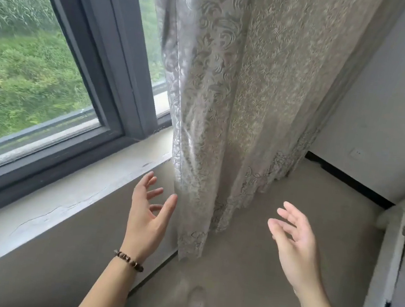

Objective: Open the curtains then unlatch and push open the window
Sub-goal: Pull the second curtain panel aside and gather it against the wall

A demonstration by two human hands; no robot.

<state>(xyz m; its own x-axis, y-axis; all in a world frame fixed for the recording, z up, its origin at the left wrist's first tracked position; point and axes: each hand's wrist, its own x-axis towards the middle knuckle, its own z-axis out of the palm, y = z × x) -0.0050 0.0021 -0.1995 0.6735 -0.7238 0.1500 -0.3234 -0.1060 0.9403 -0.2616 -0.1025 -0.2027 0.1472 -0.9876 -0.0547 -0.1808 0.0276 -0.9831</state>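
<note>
1. Window (38,59): dark grey frame, sash closed, occupying the upper left; greenery visible through the glass. A cracked pale sill (65,195) runs below it.
2. Left hand (148,212): palm up, fingers spread wide, holding nothing; thumb tip just beside the curtain's edge. A beaded bracelet (128,261) sits on the wrist.
3. Curtain (241,94): patterned pale fabric, gathered right of the window, hem near the floor (258,273).
4. Right hand (295,239): open, fingers loosely spread, empty, apart from the curtain.
</note>
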